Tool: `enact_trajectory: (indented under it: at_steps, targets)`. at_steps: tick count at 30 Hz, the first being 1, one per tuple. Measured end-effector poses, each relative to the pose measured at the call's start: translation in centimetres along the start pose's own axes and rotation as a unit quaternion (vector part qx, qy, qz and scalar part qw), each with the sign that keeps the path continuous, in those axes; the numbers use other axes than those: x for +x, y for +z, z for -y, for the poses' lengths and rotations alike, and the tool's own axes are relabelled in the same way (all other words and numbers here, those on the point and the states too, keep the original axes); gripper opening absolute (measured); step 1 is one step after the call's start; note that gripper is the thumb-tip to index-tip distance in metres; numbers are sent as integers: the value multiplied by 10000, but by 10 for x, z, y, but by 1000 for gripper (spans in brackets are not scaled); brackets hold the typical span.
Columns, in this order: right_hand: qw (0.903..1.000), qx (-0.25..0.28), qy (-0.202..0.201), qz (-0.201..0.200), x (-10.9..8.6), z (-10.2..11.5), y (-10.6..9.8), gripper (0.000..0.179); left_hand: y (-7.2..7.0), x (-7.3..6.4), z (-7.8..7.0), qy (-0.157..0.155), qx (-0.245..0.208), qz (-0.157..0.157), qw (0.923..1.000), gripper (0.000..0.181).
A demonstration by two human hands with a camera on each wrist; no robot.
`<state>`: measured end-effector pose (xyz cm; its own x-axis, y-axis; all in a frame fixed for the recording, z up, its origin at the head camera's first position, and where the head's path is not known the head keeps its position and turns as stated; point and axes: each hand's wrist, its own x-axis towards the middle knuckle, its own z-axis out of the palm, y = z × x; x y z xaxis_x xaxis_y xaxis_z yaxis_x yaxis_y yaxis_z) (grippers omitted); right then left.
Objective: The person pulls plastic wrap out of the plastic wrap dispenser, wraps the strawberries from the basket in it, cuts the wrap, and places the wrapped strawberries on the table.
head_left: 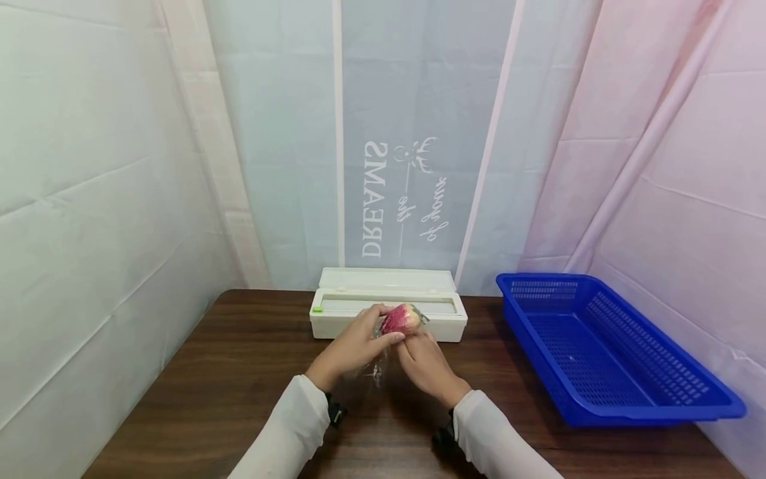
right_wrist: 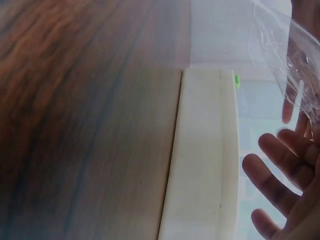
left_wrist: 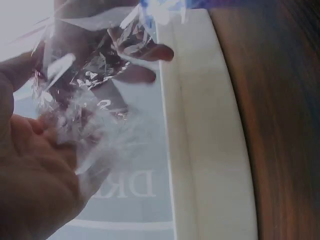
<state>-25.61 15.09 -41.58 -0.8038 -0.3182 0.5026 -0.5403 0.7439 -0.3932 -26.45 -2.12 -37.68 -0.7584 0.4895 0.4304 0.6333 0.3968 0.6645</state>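
Observation:
In the head view, a red-and-yellow fruit [head_left: 402,319] with clear plastic film about it is held up in front of a white wrap dispenser box [head_left: 389,326]. My left hand [head_left: 356,339] grips the fruit from the left, thumb on the near side and fingers on the far side. Close under the fruit is my right hand [head_left: 427,366], its fingertips mostly hidden. Crinkled plastic film [left_wrist: 95,110] hangs over the left palm in the left wrist view. In the right wrist view, several right fingers [right_wrist: 272,185] are spread and slightly bent beside the film.
The dispenser's lid [head_left: 385,278] stands raised at the back, and a green slider [head_left: 317,309] sits at its left end. To the right is a blue plastic basket [head_left: 598,409]. The brown wooden table [head_left: 239,372] meets fabric curtains at its back and sides.

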Motion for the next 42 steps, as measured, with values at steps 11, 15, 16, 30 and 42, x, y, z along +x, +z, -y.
enact_trajectory:
  at_steps: [11, 15, 16, 30, 42]
  targets:
    - [9905, 1161, 382, 628, -2, -14, -14, 23, -6, -4, 5, -268, -869, 447, 9948, 44]
    - [9801, 1861, 598, 357, -1, -11, -32, 28, -9, -6, 3, -349, -942, 487, 9938, 42]
    - [9775, 2009, 576, 287, 0, -8, -38, 33, -9, -6, 3, -327, -927, 491, 9939, 42]
    - [9692, 2452, -37, -218, -1, 11, -57, 38, -13, -8, -9, -287, -1523, 681, 9856, 39]
    - [9774, 2111, -26, -142, -4, 21, -43, 48, -6, -6, 8, -134, -1115, 891, 9897, 39]
